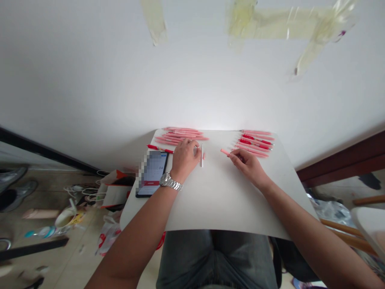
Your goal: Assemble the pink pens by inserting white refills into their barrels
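"White tabletop (207, 200), seen from above, with a person seated at its near edge. What lies at left?"

"A smartphone (155, 174) near the left edge. Just beyond it, a red pen (152, 147) reaches toward the left hand (185, 154). Closer to the wall (192, 80), pink pens (183, 134) lie crosswise in a loose bunch."

"And that hand?"

"Fingers curled, thumb tip at a slim white stick (202, 158). Whether it grips the stick or merely touches it, one cannot tell. The stick's long axis runs from the wall side toward the lap (186, 257); a small pink piece (204, 155) sits just to its right."

"Which of the hands is nearer the stick?"

"The left, plainly. The right hand (246, 162) is well apart, pinching a short pink pen part (225, 152) in its fingertips."

"How do the two line up?"

"At an angle. The pen part's exposed end points left and slightly wallward, roughly at the stick's far end, slanting across its line. Rightmost, just beyond the right hand, more pink pens (254, 152) and two red pens (247, 137) lie in a crosswise row."
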### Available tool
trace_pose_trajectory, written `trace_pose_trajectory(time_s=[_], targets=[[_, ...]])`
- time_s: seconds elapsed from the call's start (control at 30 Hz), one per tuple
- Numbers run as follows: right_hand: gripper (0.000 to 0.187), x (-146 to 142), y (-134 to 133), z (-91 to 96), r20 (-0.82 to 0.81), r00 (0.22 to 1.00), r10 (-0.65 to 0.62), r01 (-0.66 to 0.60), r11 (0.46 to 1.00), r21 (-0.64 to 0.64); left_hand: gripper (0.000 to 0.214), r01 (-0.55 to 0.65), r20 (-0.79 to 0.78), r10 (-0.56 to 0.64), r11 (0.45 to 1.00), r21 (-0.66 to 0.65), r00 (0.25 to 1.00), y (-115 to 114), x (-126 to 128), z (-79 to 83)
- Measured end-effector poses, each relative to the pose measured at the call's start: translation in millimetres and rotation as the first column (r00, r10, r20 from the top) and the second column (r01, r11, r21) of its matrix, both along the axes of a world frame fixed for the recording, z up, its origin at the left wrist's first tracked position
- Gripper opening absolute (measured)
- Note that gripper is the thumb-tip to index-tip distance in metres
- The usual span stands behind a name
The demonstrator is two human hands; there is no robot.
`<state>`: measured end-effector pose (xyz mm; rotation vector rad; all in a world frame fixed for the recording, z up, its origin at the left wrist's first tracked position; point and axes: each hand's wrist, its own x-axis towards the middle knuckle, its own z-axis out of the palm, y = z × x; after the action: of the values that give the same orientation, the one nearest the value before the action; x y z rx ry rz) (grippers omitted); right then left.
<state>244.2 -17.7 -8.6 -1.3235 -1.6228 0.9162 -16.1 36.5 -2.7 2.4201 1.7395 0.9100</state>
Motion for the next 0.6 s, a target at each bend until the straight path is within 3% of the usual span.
trace_pose_trajectory(time_s=[0.33,0.6], targets=[[0.039,0.3,-1.1,0.5,0.019,1.000,-0.002,0.002,1.000,0.001,0.001,0.023,0.021,-0.024,0.999,0.039,0.999,3.7,2.8,-7.6],[0.040,-1.0,-1.0,-1.3,0.045,0.999,-0.005,0.004,1.000,0.014,0.010,0.025,0.042,-0.027,0.999,0.045,0.999,6.8,8.3,-8.9]])
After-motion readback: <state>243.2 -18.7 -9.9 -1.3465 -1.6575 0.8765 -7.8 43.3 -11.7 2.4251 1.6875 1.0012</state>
